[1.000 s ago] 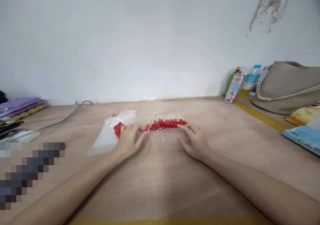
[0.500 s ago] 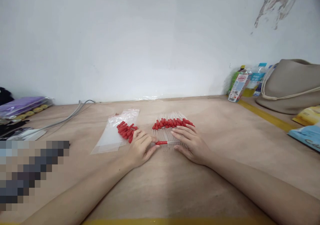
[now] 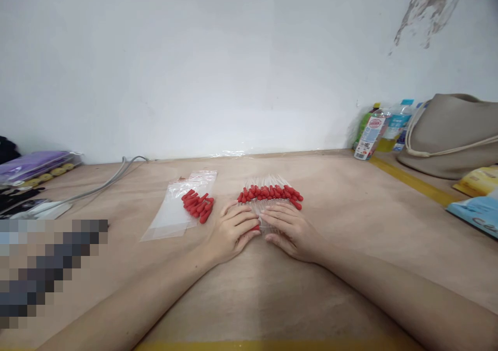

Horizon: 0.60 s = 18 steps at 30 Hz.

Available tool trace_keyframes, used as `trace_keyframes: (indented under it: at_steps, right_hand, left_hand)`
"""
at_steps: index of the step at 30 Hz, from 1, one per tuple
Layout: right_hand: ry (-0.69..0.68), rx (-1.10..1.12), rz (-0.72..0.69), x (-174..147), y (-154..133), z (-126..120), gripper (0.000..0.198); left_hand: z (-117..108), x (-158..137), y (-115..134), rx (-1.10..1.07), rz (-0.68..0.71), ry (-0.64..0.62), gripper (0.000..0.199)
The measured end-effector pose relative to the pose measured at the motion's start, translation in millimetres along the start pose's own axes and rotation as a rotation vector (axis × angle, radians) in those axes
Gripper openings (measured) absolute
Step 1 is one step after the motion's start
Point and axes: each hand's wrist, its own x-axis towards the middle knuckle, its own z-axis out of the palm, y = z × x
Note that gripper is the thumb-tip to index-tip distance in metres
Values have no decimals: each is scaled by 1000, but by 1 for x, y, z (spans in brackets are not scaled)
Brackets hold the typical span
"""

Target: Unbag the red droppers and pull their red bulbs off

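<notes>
My left hand (image 3: 235,231) is closed around a glass dropper, whose red rubber bulb (image 3: 255,228) shows between thumb and fingers. Close beside it, my right hand (image 3: 291,229) has its fingers curved over the clear tube end of the same dropper. Just beyond both hands lies a row of glass droppers with red rubber bulbs (image 3: 268,191), their clear tubes partly under my fingers. To the left, a small heap of loose red rubber bulbs (image 3: 197,204) rests on clear zip bags (image 3: 165,221). Most of the held tube is hidden by my fingers.
Drink bottles (image 3: 395,127) and a beige bag (image 3: 451,133) stand at the right by the wall. Blue and yellow packets (image 3: 476,213) lie in front of them. At left are a purple package (image 3: 35,165) and a grey cable (image 3: 112,179) on the wooden table (image 3: 249,299).
My hands have come closer together around the dropper. My left hand moved right and now covers most of the red bulb; my right hand shifted slightly left.
</notes>
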Motion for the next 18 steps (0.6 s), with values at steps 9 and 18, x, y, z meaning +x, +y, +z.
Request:
trace_keyframes:
  at_steps: [9,18]
  right_hand:
    - [31,38,-70,-4,2,8,22]
    - [20,3,-133,-1,-2,3,21]
  left_hand:
    - [-2,3,6,19,20,-21,11]
    - [-3,3,5,-2,58,-104,13]
